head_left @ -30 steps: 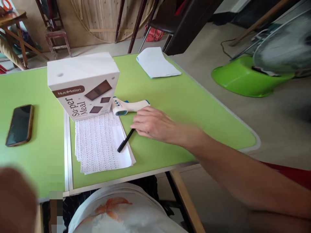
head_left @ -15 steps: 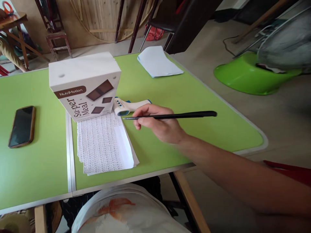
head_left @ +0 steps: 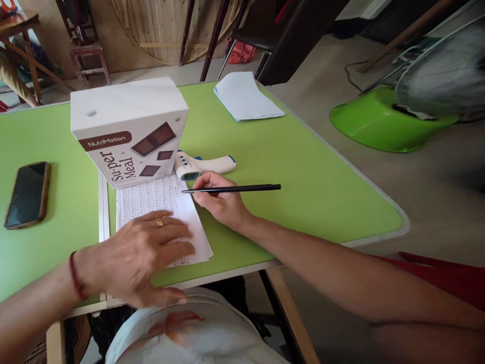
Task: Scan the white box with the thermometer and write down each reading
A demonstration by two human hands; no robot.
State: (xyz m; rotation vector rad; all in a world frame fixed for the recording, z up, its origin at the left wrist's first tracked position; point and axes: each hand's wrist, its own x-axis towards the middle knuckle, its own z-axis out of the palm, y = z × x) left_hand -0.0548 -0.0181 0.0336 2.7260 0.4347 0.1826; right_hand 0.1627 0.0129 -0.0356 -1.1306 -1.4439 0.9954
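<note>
My right hand (head_left: 222, 199) pinches a slim black pen (head_left: 250, 188), its tip close to the right part of the handwritten sheets (head_left: 195, 222). The pen lies nearly level, pointing left. Over the lower part of the paper stack hovers or rests my left hand (head_left: 146, 253), fingers stretched and apart, slightly blurred; whether it touches the paper I cannot tell. A gold ring is on one finger and a red cord on the wrist. The white NutriMotion box (head_left: 129, 121) stands at the stack's far edge. Beside it lies a white and blue infrared thermometer (head_left: 206, 164).
A phone (head_left: 27, 194) lies on the green table (head_left: 303, 177) at left. Folded white paper (head_left: 248, 96) is near the far edge. Beyond the table are a dark chair (head_left: 252, 40), a small wooden stool (head_left: 89, 58) and a bright green plastic stool or tub (head_left: 375, 121).
My left hand has come in from the lower left over the sheets. My right hand has moved left and slightly down with the pen, bringing its tip to the paper's right part.
</note>
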